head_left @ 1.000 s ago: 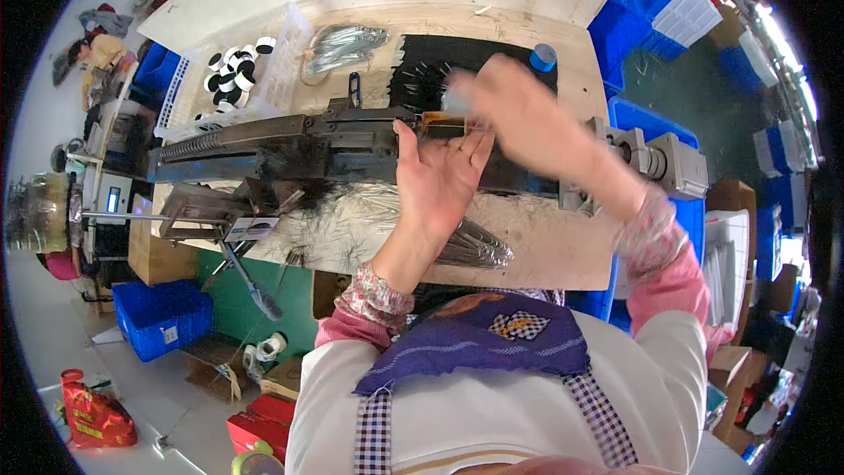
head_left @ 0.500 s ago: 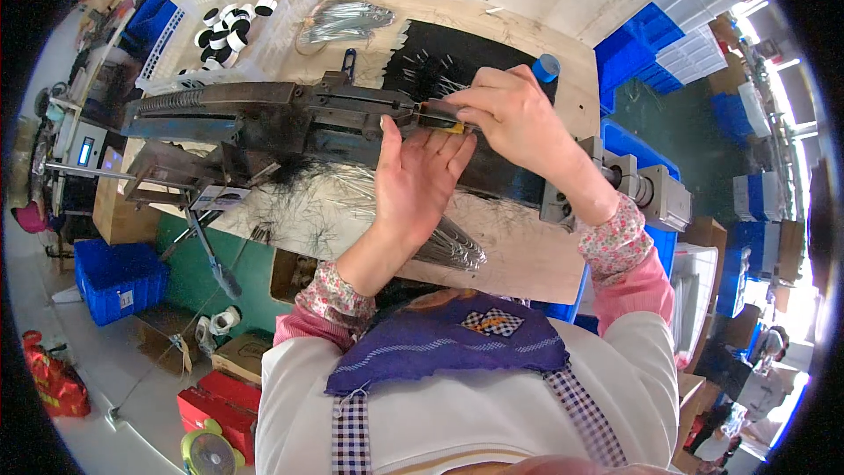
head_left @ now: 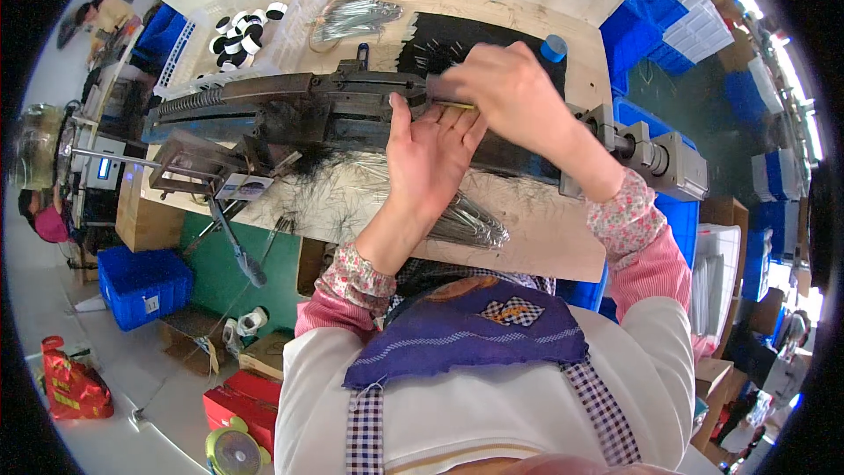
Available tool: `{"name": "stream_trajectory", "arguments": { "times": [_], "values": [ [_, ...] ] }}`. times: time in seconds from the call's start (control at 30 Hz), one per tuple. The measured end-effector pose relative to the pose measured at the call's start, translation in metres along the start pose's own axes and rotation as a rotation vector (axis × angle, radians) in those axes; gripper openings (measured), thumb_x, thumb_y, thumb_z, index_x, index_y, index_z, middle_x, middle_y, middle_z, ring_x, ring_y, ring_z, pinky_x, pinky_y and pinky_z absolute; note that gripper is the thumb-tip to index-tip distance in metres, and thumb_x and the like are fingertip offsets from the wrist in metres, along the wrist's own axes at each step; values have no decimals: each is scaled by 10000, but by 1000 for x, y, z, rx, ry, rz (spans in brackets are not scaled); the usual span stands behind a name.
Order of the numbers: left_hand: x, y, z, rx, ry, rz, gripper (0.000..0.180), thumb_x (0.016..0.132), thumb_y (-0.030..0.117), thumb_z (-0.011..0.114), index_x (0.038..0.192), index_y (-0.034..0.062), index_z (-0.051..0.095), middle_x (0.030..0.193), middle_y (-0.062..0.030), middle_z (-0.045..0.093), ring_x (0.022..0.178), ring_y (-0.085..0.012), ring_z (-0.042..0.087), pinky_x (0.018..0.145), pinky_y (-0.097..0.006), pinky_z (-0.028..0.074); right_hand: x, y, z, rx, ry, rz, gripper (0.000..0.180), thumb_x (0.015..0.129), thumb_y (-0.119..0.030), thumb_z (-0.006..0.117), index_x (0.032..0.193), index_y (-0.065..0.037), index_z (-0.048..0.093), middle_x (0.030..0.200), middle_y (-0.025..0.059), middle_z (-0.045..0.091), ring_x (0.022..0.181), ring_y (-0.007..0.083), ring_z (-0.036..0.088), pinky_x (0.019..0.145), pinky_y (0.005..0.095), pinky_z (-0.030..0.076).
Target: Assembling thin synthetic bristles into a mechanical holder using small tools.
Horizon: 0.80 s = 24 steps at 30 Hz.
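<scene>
One purple apron (head_left: 466, 334) with checked straps is nearest, well clear of the long dark metal machine (head_left: 352, 114). On the machine's near side, a bundle of thin metal pins (head_left: 479, 227) lies on the wooden surface (head_left: 549, 215), its left part hidden by the wrist of the left hand (head_left: 429, 158). Fine dark bristles (head_left: 321, 178) litter the surface left of that wrist, and a metal stand (head_left: 198, 163) crowds the machine's near left side.

The left hand reaches over the machine's near edge, its grip spread, palm up, thumb apart, fingers just below a small dark piece with a yellow edge (head_left: 463, 106). This piece is at the middle of the machine, partly hidden by the right hand (head_left: 514, 92). The right grip is curled over the piece, but blur hides whether it pinches it. Grey cylindrical fittings (head_left: 655, 158) occupy the machine's right end.

Beyond the machine, the right hand overlaps a dark cloth (head_left: 431, 35) scattered with pins; a round blue cap (head_left: 554, 48) sits at its right. A white crate (head_left: 180, 57) of black-and-white discs (head_left: 237, 40) stands behind the machine's left half, beside bagged pins (head_left: 356, 18).
</scene>
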State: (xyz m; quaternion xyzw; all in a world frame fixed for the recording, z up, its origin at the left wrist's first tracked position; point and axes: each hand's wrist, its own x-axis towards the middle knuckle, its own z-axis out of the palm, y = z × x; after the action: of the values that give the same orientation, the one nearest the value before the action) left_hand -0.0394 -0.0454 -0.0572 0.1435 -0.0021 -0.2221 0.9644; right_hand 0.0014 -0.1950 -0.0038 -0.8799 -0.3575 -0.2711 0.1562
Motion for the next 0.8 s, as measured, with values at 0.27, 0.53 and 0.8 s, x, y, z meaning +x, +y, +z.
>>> {"name": "stream_trajectory", "arguments": {
  "times": [0.27,0.53,0.8],
  "values": [
    [-2,3,8,-25,66,67,783,951,592,322,1263,-125,338,1354,-264,386,1317,-368,353,1153,-451,244,-1,10,-4,87,-180,116,131,800,-149,641,916,-103,679,817,46,607,808,219,612,799,359,436],
    [-5,4,6,-7,83,41,722,954,589,322,1192,-86,419,1292,-237,458,1295,-366,386,1147,-470,240,6,11,-15,265,6,234,133,824,-138,613,953,-115,642,825,72,628,798,260,636,716,410,490],
    [-7,10,6,76,-28,20,557,982,551,285,932,33,481,1202,-176,517,1203,-307,454,1090,-427,283,-2,-33,-26,-40,-392,208,297,757,-21,591,1044,28,532,692,174,613,642,353,634,541,426,495]
  ]
}}
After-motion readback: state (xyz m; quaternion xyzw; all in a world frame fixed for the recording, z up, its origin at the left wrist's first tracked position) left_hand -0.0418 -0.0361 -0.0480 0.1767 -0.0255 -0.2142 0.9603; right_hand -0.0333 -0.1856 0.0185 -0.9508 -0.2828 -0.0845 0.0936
